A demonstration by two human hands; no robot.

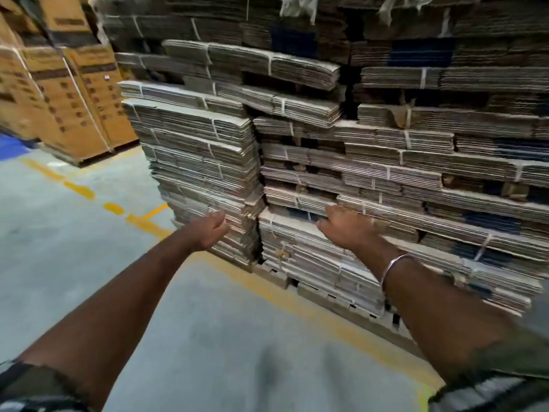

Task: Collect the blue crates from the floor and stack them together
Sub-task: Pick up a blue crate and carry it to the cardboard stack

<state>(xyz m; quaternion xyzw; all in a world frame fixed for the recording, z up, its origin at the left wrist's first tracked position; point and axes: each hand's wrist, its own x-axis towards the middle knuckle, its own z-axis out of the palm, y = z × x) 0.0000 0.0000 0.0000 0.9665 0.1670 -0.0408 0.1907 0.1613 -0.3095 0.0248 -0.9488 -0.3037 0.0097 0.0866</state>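
No blue crate shows clearly; only a blue shape peeks in at the far left edge on the floor. Both my arms reach forward over the grey floor toward a wall of bundled flat cardboard. My left hand hangs in front of the left stack with its fingers curled in and nothing in them. My right hand is palm down with the fingers loosely spread, in front of a low bundle of flat cardboard. Whether it touches the bundle I cannot tell. A thin metal bangle sits on the right wrist.
Tied bundles of flattened cardboard are piled high on wooden pallets ahead and to the right. Brown printed cartons stand at the back left. Yellow lines mark the concrete floor, which stretches to the left and toward me.
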